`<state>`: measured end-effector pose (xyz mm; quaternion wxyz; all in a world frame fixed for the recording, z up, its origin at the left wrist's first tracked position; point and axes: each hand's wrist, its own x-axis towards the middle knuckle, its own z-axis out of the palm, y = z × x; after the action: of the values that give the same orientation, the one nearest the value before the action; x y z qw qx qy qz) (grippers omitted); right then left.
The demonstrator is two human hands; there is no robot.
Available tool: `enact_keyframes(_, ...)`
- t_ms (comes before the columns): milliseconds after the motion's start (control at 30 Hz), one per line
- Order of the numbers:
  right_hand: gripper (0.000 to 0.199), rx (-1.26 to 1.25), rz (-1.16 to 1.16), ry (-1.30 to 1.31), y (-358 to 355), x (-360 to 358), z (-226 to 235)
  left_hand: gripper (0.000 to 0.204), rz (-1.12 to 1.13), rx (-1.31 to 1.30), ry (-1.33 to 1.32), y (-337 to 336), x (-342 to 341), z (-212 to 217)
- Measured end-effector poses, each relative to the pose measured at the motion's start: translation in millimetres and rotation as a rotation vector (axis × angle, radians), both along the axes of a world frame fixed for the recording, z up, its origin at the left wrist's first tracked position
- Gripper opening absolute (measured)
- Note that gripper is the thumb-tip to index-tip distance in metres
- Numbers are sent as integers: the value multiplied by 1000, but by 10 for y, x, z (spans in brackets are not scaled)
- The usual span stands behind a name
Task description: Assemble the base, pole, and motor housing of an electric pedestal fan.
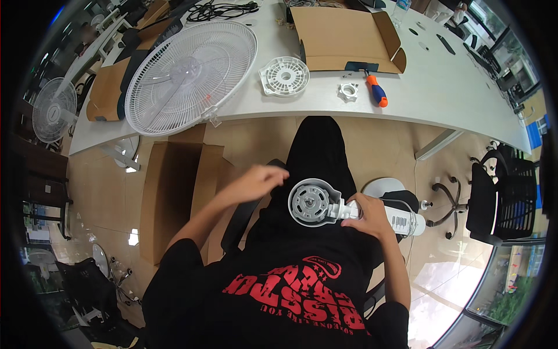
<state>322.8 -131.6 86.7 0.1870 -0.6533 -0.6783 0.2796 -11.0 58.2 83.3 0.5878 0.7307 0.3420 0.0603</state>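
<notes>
My right hand (370, 216) is wrapped round the white neck of a fan motor unit, just beside its white control box (401, 221). The round grey and white motor housing (312, 202) lies over my lap with its slotted inner face upward. To the left of the housing, apart from it, is my left hand (260, 181). Its fingers are drawn together and slightly blurred, and whatever they may hold is hidden. A thin cable loops round the control box. A white fan base (383, 187) shows on the floor behind the unit.
On the white table (465, 96) lie a large fan grille (192, 75), a round white slotted cover (286, 76), a white ring nut (348, 91), an orange and blue screwdriver (376, 91) and an unfolded cardboard box (343, 38). An open carton (168, 198) stands at my left, an office chair (503, 195) at right.
</notes>
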Motion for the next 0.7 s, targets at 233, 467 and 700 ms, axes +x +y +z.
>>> enact_keyframes(233,70,45,44,13,-98,62,-46,36,283,971,-139,776,499,634)
enact_keyframes(467,65,132,-67,45,-210,108,-177,95,227,1296,218,1710,1109,529)
enact_keyframes(700,59,130,-136,52,-274,139,-195,115,-16,1068,300,2073,1141,771)
